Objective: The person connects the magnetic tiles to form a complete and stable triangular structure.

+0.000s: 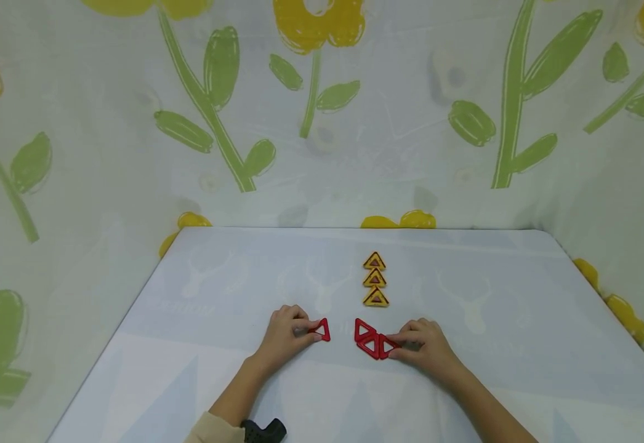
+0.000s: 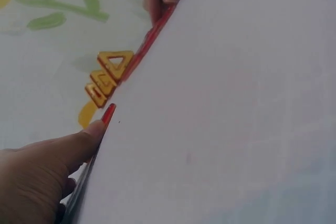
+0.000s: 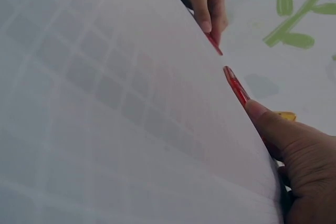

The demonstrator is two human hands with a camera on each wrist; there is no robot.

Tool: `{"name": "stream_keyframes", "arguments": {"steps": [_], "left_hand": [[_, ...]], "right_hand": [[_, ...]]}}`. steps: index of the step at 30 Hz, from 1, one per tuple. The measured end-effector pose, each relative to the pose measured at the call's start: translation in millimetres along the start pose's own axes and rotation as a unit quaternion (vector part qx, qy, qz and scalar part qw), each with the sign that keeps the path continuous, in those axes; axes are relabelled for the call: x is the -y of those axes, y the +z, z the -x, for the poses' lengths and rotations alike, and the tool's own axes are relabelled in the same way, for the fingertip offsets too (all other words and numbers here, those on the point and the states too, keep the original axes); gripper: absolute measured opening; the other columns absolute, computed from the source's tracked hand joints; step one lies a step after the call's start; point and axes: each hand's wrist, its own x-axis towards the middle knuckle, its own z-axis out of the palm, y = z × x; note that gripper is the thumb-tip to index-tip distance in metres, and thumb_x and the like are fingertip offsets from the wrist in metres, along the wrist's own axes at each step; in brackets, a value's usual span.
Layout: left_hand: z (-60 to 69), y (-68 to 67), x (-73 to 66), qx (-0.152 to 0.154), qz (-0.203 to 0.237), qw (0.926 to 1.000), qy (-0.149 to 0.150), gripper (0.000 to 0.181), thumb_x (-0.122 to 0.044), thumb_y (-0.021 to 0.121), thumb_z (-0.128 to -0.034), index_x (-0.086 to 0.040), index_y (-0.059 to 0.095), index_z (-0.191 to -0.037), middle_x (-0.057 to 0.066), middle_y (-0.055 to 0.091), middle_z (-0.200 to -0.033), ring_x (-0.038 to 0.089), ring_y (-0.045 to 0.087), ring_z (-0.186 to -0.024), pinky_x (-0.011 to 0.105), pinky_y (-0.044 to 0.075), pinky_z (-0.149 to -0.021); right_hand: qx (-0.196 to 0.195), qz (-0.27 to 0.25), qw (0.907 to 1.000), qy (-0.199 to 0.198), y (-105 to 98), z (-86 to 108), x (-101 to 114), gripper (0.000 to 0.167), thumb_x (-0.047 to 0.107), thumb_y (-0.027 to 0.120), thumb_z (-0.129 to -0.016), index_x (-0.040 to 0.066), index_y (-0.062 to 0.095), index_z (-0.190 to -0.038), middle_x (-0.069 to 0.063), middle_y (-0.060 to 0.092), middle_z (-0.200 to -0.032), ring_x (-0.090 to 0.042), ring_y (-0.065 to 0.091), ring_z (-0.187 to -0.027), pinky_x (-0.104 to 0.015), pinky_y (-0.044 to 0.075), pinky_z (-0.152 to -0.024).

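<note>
My left hand [image 1: 287, 334] pinches a red triangular frame tile [image 1: 326, 330] between thumb and fingers, low over or on the table. To its right, across a small gap, two red triangle tiles [image 1: 368, 344] lie joined edge to edge. A third red triangle tile [image 1: 386, 346] touches their right side, and my right hand [image 1: 427, 347] pinches its right corner. Behind them several yellow triangle pieces stand in a column, the nearest yellow triangle [image 1: 375, 298] closest to the red group. In the left wrist view my left thumb [image 2: 86, 137] presses the red tile's edge.
The white table [image 1: 217, 264] carries faint pale patterns and ends at a rounded far edge. A cloth [image 1: 383, 123] printed with yellow flowers and green stems hangs behind it. A dark band [image 1: 265, 432] sits by my left sleeve [image 1: 215, 429].
</note>
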Motion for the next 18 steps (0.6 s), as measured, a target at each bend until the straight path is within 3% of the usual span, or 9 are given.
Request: {"name": "stream_keyframes", "arguments": {"steps": [9,18], "left_hand": [[5.8,6.0,-18.4,0.007,-0.003,0.9992,0.039,0.026,-0.025,0.082,-0.0714,-0.015,0.077,-0.095,-0.008,0.053,-0.084,0.007,0.044,-0.08,0.032,0.035,-0.075],[6.6,10.4,-34.1,0.042,0.005,0.9988,0.027,0.025,-0.027,0.081,-0.0721,-0.018,0.078,-0.095,-0.01,0.053,-0.084,0.006,0.044,-0.081,0.031,0.036,-0.077]], "right_hand": [[-0.009,-0.005,0.9999,-0.013,1.3,0.3,-2.8,0.027,0.022,0.084,-0.066,0.019,0.078,-0.092,0.019,0.059,-0.08,0.0,0.045,-0.076,-0.026,0.032,-0.069],[-0.015,0.0,0.9996,-0.024,1.6,1.0,-2.5,0.027,0.023,0.085,-0.065,0.019,0.078,-0.091,0.019,0.059,-0.079,0.001,0.045,-0.076,-0.026,0.032,-0.07]]}}
